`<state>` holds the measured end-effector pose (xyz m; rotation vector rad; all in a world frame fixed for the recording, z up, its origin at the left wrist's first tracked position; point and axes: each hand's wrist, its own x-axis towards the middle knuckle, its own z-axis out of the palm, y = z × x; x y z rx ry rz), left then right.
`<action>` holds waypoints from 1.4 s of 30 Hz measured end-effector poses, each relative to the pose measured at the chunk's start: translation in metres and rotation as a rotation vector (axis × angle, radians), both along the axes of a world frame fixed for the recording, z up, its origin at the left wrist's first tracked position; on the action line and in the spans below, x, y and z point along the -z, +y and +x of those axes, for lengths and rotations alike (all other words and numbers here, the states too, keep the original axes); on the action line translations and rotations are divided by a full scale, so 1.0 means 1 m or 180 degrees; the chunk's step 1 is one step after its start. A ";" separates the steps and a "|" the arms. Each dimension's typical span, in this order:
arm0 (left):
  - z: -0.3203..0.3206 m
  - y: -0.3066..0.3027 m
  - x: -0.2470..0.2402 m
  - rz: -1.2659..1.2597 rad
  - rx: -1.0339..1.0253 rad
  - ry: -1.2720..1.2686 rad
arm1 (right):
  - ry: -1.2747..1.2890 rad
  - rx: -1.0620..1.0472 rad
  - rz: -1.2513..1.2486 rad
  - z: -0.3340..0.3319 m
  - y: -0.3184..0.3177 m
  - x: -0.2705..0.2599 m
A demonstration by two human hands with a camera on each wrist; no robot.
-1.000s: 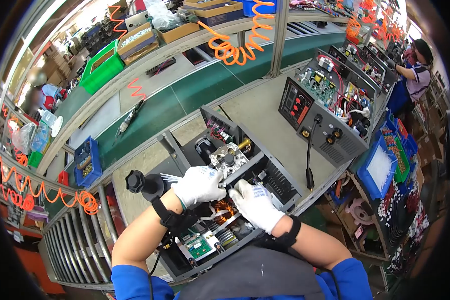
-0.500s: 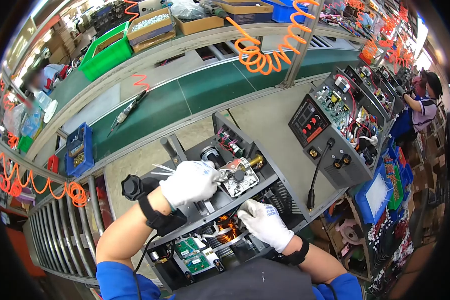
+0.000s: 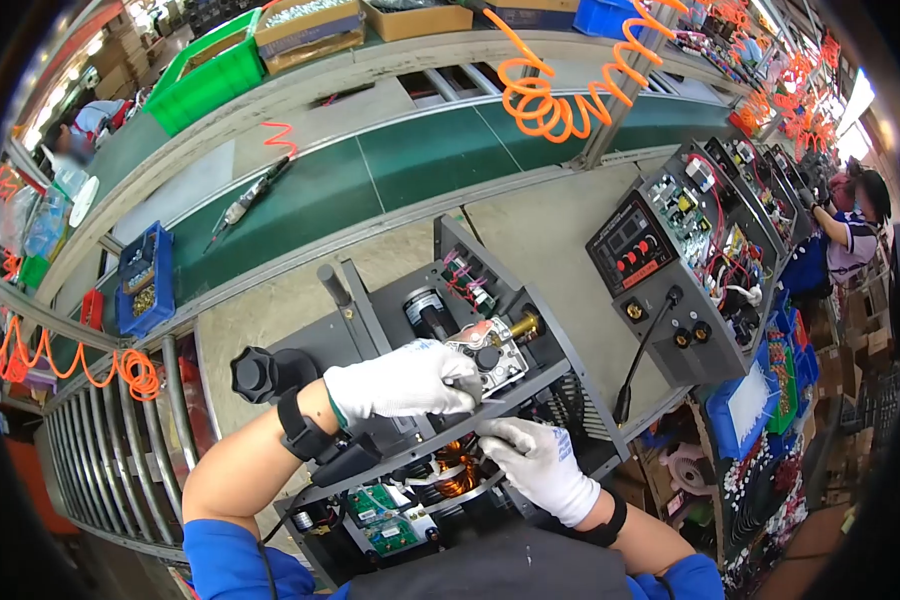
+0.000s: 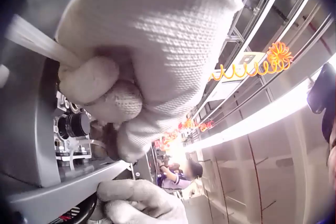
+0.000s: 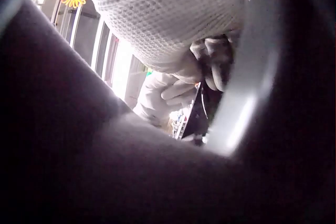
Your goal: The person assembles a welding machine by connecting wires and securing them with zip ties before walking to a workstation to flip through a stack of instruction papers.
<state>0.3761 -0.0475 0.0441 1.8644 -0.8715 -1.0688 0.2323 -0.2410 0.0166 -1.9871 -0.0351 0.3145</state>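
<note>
White strips [image 4: 39,40] stick out of my gloved left hand [image 3: 405,382], whose fingers [image 4: 89,79] curl round them in the left wrist view. This hand is beside the metal feeder mechanism [image 3: 500,365] of an open grey machine housing [image 3: 560,355]. Just across the divider rail, my gloved right hand [image 3: 542,468] has bent fingers above the lower compartment, near a copper coil [image 3: 457,470]. A black cable [image 4: 84,211] runs beside the right fingertips in the left wrist view; whether they pinch anything is hidden.
A black knob [image 3: 254,374] stands left of the housing. Another open machine [image 3: 660,290] is to the right, with a black cable hanging in front. Beyond lie a green conveyor [image 3: 420,160], a tool [image 3: 245,205] and a blue bin [image 3: 146,285]. Another person stands far right.
The left hand has moved right along the rail toward the right hand, and its strips no longer show in the head view. The right hand has drawn slightly down from the rail. The head view has shifted.
</note>
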 end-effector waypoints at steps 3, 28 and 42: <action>0.005 -0.001 0.003 0.0071 -0.0050 0.0282 | 0.0167 -0.0003 0.0028 0.001 -0.001 -0.005; 0.033 0.005 0.034 -0.0246 0.0578 -0.0339 | 0.2152 0.1217 0.0960 0.023 0.012 -0.008; 0.026 -0.016 0.048 -0.0437 0.0733 -0.0542 | 0.1546 0.1182 0.1347 0.014 0.011 0.006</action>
